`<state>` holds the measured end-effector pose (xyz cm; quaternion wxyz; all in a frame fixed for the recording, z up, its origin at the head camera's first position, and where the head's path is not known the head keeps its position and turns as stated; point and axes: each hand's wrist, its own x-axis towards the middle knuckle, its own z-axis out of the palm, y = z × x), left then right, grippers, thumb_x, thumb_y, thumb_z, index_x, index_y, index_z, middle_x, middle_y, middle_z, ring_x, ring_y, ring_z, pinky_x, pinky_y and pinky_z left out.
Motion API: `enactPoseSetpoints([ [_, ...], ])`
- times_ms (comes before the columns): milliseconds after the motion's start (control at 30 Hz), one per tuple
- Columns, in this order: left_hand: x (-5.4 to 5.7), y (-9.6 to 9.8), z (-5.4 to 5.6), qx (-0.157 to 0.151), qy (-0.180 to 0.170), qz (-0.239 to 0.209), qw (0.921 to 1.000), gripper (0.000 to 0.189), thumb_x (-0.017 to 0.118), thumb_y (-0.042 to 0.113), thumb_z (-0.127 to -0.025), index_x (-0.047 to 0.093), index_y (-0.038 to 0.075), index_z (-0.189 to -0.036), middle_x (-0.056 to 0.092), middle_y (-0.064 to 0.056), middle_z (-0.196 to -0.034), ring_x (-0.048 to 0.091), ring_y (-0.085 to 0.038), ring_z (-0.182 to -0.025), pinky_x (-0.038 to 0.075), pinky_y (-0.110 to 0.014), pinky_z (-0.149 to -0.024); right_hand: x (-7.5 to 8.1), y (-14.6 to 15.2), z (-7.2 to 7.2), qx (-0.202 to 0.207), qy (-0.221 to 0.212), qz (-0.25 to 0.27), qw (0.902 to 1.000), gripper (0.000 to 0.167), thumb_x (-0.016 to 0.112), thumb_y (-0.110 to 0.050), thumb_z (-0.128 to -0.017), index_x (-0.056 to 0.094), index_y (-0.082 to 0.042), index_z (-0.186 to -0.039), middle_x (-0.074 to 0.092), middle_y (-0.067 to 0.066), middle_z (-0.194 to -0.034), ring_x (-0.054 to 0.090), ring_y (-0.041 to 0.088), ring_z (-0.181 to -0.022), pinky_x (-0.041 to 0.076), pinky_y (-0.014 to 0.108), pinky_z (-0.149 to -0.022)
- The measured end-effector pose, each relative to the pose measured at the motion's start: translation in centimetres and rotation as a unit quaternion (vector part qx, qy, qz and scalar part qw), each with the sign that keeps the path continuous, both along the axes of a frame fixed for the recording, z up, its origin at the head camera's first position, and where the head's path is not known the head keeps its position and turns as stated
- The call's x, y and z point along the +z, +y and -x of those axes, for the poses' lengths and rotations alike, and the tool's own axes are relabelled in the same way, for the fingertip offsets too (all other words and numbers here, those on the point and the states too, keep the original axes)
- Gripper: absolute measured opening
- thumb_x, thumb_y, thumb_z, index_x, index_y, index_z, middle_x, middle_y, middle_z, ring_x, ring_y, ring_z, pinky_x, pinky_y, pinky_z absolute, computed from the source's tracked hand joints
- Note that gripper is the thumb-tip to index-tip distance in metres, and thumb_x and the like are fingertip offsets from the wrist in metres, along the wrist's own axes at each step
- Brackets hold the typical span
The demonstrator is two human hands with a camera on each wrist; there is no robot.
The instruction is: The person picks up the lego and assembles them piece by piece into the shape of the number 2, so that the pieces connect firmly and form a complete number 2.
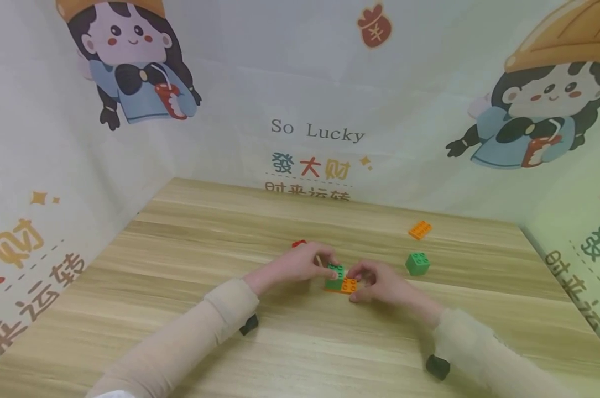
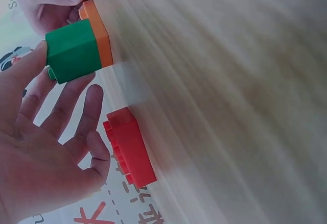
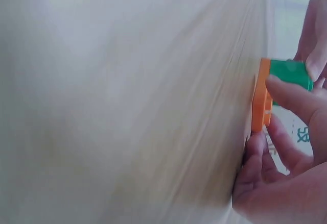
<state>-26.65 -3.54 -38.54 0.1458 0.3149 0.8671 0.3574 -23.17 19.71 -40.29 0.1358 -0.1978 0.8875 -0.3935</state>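
A green building block (image 1: 335, 281) sits on the left part of an orange flat building block (image 1: 349, 285), whose studs show on the right. My left hand (image 1: 304, 263) pinches the green block between thumb and fingers; in the left wrist view its other fingers spread loosely. At the orange block's right end, my right hand (image 1: 379, 281) holds it between thumb and fingers. In the right wrist view the right thumb (image 3: 291, 94) lies against the side of the stack. A long red block (image 2: 130, 147) lies on the table close to my left hand, mostly hidden in the head view.
Right of my hands stands another green block (image 1: 417, 263). Farther back lies a second orange flat block (image 1: 421, 230). The wooden table (image 1: 205, 232) meets printed cloth walls (image 1: 230, 99) at the back and sides.
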Motion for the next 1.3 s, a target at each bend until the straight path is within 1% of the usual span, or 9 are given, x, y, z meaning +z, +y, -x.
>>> enactPoseSetpoints([
  [67, 0.00, 0.05, -0.01, -0.003, 0.000, 0.002, 1.0000, 0.009, 0.074, 0.025, -0.089, 0.070, 0.021, -0.095, 0.070, 0.005, -0.096, 0.062, -0.009, -0.090, 0.053, -0.029, -0.085, -0.06, -0.17, -0.24, -0.019, -0.008, 0.012, 0.9997, 0.040, 0.081, -0.016, -0.078, 0.064, -0.004, -0.113, 0.065, 0.015, -0.114, 0.058, 0.018, -0.090, 0.048, 0.029, -0.075],
  [167, 0.05, 0.10, -0.08, -0.005, -0.001, 0.002, 1.0000, 0.009, 0.073, 0.025, -0.089, 0.069, 0.021, -0.096, 0.070, 0.005, -0.097, 0.062, -0.010, -0.092, 0.053, -0.030, -0.087, -0.25, -0.37, -0.39, -0.046, -0.018, 0.026, 0.9985, 0.036, 0.080, -0.014, -0.079, 0.065, -0.004, -0.110, 0.066, 0.017, -0.113, 0.059, 0.017, -0.087, 0.048, 0.028, -0.074],
  [267, 0.01, 0.09, -0.15, -0.003, -0.002, 0.000, 1.0000, 0.010, 0.073, 0.025, -0.089, 0.069, 0.021, -0.097, 0.070, 0.005, -0.097, 0.062, -0.010, -0.092, 0.053, -0.030, -0.088, -0.47, -0.41, -0.31, -0.065, -0.022, 0.026, 0.9973, 0.032, 0.080, -0.014, -0.079, 0.067, -0.005, -0.107, 0.068, 0.014, -0.111, 0.059, 0.016, -0.087, 0.048, 0.027, -0.074],
  [367, -0.14, 0.02, -0.16, -0.004, -0.001, -0.008, 1.0000, 0.012, 0.074, 0.024, -0.089, 0.070, 0.019, -0.099, 0.070, 0.005, -0.099, 0.062, -0.009, -0.092, 0.053, -0.030, -0.088, -0.64, -0.28, -0.15, -0.074, -0.032, 0.023, 0.9965, 0.031, 0.081, -0.016, -0.078, 0.069, -0.007, -0.106, 0.069, 0.011, -0.108, 0.060, 0.016, -0.087, 0.048, 0.027, -0.075],
  [567, -0.40, -0.28, -0.10, -0.007, 0.000, -0.021, 0.9998, 0.016, 0.075, 0.024, -0.088, 0.070, 0.017, -0.102, 0.071, 0.003, -0.100, 0.062, -0.008, -0.091, 0.054, -0.027, -0.087, -0.77, -0.15, 0.09, -0.065, -0.037, 0.021, 0.9970, 0.032, 0.081, -0.018, -0.079, 0.070, -0.007, -0.107, 0.070, 0.009, -0.107, 0.059, 0.015, -0.085, 0.046, 0.028, -0.074],
  [867, -0.11, -0.67, 0.23, -0.020, -0.015, -0.013, 0.9996, 0.023, 0.075, 0.022, -0.087, 0.072, 0.016, -0.109, 0.072, 0.001, -0.103, 0.063, -0.009, -0.097, 0.053, -0.029, -0.093, -0.71, -0.16, 0.23, -0.059, -0.037, 0.017, 0.9974, 0.031, 0.081, -0.017, -0.079, 0.070, -0.007, -0.106, 0.071, 0.008, -0.105, 0.057, 0.014, -0.083, 0.046, 0.026, -0.071],
  [967, -0.20, -0.70, 0.40, -0.020, -0.015, -0.009, 0.9997, 0.025, 0.075, 0.022, -0.087, 0.072, 0.016, -0.111, 0.072, 0.001, -0.105, 0.064, -0.009, -0.098, 0.053, -0.028, -0.093, -0.72, -0.08, 0.31, -0.058, -0.038, 0.019, 0.9974, 0.030, 0.080, -0.016, -0.080, 0.070, -0.007, -0.106, 0.071, 0.009, -0.105, 0.056, 0.015, -0.081, 0.046, 0.026, -0.070],
  [1133, -0.28, -0.68, 0.63, -0.029, -0.008, -0.014, 0.9994, 0.025, 0.075, 0.022, -0.087, 0.072, 0.015, -0.112, 0.073, 0.001, -0.105, 0.064, -0.009, -0.098, 0.053, -0.027, -0.093, -0.71, 0.21, 0.44, -0.049, -0.035, 0.019, 0.9980, 0.030, 0.080, -0.017, -0.081, 0.071, -0.007, -0.108, 0.071, 0.010, -0.108, 0.056, 0.014, -0.080, 0.046, 0.025, -0.070],
  [1300, -0.26, -0.68, 0.58, -0.023, -0.011, -0.012, 0.9996, 0.026, 0.075, 0.022, -0.087, 0.072, 0.016, -0.112, 0.073, 0.002, -0.105, 0.064, -0.008, -0.097, 0.053, -0.030, -0.094, -0.70, 0.50, 0.60, -0.040, -0.032, 0.011, 0.9986, 0.031, 0.079, -0.017, -0.082, 0.071, -0.006, -0.110, 0.071, 0.011, -0.107, 0.053, 0.014, -0.076, 0.044, 0.023, -0.067],
])
